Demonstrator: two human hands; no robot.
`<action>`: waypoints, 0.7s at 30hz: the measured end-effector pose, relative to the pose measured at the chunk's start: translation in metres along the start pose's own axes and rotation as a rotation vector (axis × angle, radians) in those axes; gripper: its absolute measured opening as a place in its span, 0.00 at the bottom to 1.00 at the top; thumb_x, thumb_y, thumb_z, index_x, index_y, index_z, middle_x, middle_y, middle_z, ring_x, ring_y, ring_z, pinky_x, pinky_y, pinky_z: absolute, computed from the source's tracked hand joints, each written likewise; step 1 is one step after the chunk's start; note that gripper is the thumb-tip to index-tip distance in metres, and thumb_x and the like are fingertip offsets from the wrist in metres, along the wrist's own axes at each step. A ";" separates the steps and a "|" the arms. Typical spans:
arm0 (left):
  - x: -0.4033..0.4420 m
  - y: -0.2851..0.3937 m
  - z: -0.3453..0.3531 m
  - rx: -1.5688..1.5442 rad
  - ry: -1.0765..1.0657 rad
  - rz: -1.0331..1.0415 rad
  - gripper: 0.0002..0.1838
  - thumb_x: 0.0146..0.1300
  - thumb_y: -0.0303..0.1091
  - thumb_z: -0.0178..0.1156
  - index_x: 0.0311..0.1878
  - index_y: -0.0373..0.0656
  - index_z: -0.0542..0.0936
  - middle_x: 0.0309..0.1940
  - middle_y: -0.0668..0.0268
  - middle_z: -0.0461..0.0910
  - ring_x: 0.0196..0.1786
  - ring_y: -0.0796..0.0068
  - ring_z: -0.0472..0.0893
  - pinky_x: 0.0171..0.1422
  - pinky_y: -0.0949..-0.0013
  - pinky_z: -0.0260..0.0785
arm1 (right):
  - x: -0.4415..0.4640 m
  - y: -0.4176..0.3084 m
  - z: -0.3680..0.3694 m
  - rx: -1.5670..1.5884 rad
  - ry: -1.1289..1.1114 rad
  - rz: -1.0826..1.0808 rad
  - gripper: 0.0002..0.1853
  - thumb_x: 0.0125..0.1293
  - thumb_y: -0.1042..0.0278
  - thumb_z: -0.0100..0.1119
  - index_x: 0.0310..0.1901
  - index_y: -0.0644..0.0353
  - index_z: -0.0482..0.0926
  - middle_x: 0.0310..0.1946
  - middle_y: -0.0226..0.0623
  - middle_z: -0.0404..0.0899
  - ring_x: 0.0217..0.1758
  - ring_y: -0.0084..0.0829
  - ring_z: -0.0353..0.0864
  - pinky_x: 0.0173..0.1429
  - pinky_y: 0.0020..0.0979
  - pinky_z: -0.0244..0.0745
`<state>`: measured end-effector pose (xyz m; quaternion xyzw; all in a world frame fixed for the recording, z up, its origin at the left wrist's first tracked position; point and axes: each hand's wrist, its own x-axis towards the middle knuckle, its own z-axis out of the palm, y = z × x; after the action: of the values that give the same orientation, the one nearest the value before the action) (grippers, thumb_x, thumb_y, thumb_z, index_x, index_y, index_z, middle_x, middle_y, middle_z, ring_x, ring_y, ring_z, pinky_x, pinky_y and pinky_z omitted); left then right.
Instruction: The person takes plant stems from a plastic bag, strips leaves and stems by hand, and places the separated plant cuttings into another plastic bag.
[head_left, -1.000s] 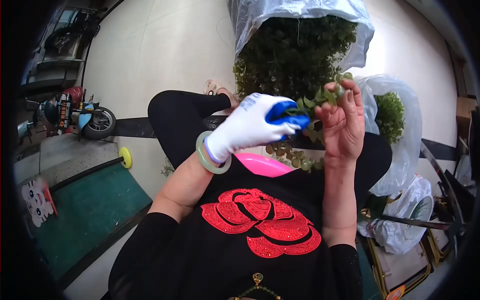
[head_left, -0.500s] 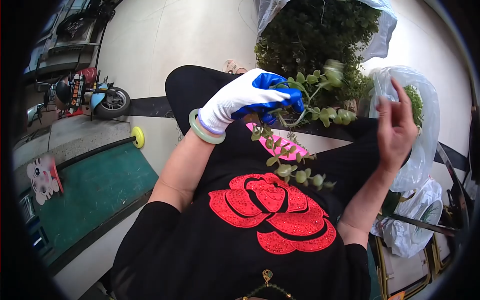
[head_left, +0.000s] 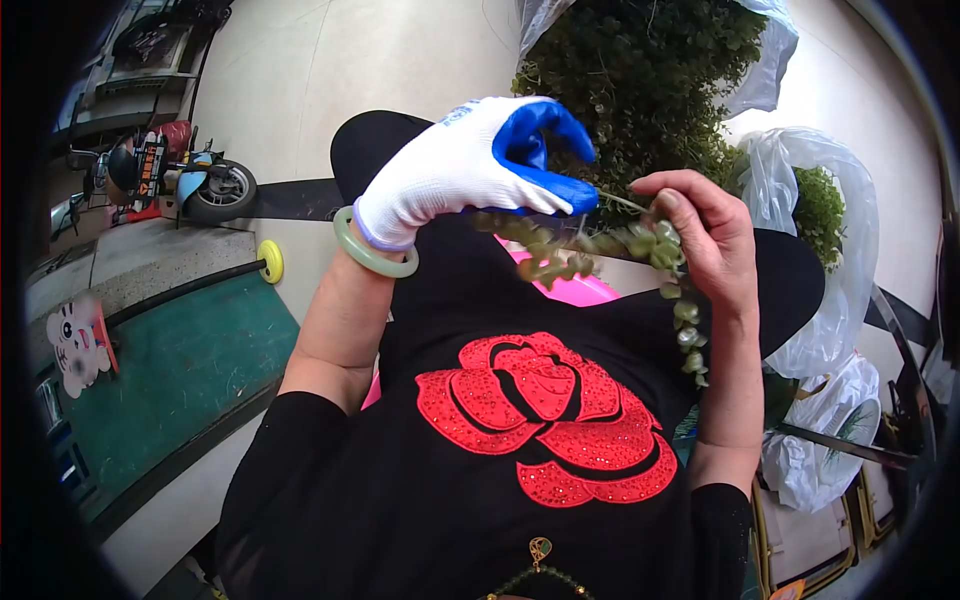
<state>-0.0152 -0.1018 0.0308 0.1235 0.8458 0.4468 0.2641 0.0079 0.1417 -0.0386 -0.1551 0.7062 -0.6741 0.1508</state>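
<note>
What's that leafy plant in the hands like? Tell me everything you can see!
The leafy plant has a thin, pale stem and many small, roundish green leaves that look smooth and a bit shiny. The bare right hand holds the stem, which stretches across to the gloved left hand. One strand dangles below the right hand; another, blurry, hangs below the glove. I can't tell if it's real or plastic.

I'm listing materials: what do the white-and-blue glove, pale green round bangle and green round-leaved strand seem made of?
Glove: matt knit fabric, ribbed, its blue coating smooth and apparently rubbery. Bangle: perhaps jade or glass, polished and cloudy. Strand: possibly plastic, leaves slightly shiny; blur makes this uncertain.
</note>
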 end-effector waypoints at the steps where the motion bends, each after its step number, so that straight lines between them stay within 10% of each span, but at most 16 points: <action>1: 0.001 -0.006 0.003 -0.036 -0.057 0.018 0.20 0.47 0.28 0.72 0.45 0.37 0.80 0.29 0.72 0.79 0.31 0.87 0.73 0.36 0.78 0.67 | -0.002 0.003 0.003 0.151 0.053 0.015 0.09 0.70 0.73 0.51 0.46 0.66 0.79 0.29 0.27 0.79 0.32 0.14 0.74 0.39 0.18 0.71; 4: 0.007 -0.040 0.020 -0.025 -0.127 -0.047 0.20 0.49 0.29 0.71 0.47 0.35 0.80 0.37 0.64 0.83 0.39 0.79 0.78 0.49 0.74 0.70 | -0.003 0.006 0.011 0.435 0.186 0.032 0.11 0.71 0.70 0.50 0.50 0.66 0.76 0.27 0.26 0.75 0.30 0.11 0.72 0.35 0.14 0.67; 16: 0.021 -0.011 0.002 -0.360 -0.246 0.027 0.18 0.61 0.38 0.58 0.50 0.37 0.81 0.32 0.71 0.82 0.30 0.87 0.72 0.36 0.80 0.67 | -0.001 -0.008 -0.003 0.559 0.053 0.125 0.25 0.71 0.56 0.48 0.62 0.68 0.66 0.37 0.32 0.76 0.33 0.16 0.75 0.41 0.18 0.71; 21: 0.009 -0.007 -0.013 -0.202 0.249 0.055 0.13 0.61 0.36 0.55 0.41 0.37 0.81 0.32 0.70 0.82 0.30 0.90 0.74 0.32 0.83 0.65 | -0.005 -0.010 -0.042 -0.630 0.041 -0.024 0.13 0.61 0.72 0.61 0.48 0.60 0.80 0.16 0.19 0.66 0.19 0.13 0.64 0.25 0.19 0.61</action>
<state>-0.0298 -0.1110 0.0279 0.0634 0.8191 0.5484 0.1561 -0.0054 0.1809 -0.0264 -0.1888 0.8813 -0.4270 0.0732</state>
